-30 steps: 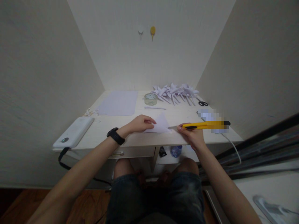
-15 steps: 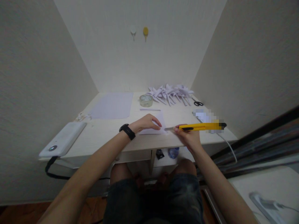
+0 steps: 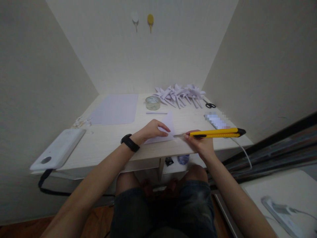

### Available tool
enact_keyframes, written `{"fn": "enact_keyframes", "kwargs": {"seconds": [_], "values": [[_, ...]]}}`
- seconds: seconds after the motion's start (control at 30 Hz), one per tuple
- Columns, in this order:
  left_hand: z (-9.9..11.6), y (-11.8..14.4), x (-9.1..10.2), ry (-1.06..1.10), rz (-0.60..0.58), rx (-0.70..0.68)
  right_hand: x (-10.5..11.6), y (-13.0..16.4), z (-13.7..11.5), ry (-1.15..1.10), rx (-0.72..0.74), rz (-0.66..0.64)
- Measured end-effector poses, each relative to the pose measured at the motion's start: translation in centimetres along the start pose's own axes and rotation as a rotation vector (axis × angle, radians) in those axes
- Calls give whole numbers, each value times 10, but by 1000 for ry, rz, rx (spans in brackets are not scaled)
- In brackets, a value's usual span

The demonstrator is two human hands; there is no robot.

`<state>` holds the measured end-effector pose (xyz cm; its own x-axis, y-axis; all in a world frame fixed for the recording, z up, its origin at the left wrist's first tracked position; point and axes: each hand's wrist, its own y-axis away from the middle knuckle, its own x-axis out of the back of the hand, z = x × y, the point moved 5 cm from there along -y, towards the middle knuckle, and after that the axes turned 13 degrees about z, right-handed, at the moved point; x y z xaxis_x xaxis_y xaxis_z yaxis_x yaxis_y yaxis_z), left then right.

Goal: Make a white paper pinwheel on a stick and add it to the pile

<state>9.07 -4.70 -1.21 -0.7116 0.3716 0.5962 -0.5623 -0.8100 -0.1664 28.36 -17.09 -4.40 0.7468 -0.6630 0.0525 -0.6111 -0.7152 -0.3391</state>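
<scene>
A piece of white paper [image 3: 170, 120] lies on the white desk near its front edge. My left hand [image 3: 156, 129], with a black watch [image 3: 130, 142] on the wrist, rests on this paper, thumb and forefinger apart and their tips on its right part. My other fingers are partly hidden. My right hand [image 3: 200, 142] is closed around a yellow utility knife [image 3: 215, 133]. Its blade is out and points left, with the tip at the paper's right edge, close to my left fingertips. Just behind the paper lies a thin rolled paper stick [image 3: 156, 113].
A roll of clear tape [image 3: 153, 103] and a pile of paper pinwheels [image 3: 179, 95] stand at the back. Black-handled scissors [image 3: 210, 105] and a phone [image 3: 216, 121] lie right. Paper sheets [image 3: 114, 109], small scraps [image 3: 81, 122] and a white power bank [image 3: 59, 148] are left.
The view has shifted a little. The paper under my left hand has turned slightly, its front edge now slanting. The knife stays in my right hand at the paper's right edge.
</scene>
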Motion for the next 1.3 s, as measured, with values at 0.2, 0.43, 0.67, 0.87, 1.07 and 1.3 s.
{"fn": "enact_keyframes", "kwargs": {"seconds": [0.2,0.43,0.67,0.87,1.07,1.3], "values": [[4,3,-1,-21,-7,-18,-3,0,-4,21,-2,-10],[6,1,7,-163,-19,-96,-4,1,-5,-18,-29,-26],[40,18,8,-567,-6,-457,-4,1,-5,3,-9,-34],[50,19,-8,-631,-220,-513,-3,0,-8,14,21,-33],[47,14,-12,-576,-236,-547,-1,-3,-2,-24,3,59],[52,21,-19,-715,-238,-609,-2,-5,-2,-16,-18,86]]}}
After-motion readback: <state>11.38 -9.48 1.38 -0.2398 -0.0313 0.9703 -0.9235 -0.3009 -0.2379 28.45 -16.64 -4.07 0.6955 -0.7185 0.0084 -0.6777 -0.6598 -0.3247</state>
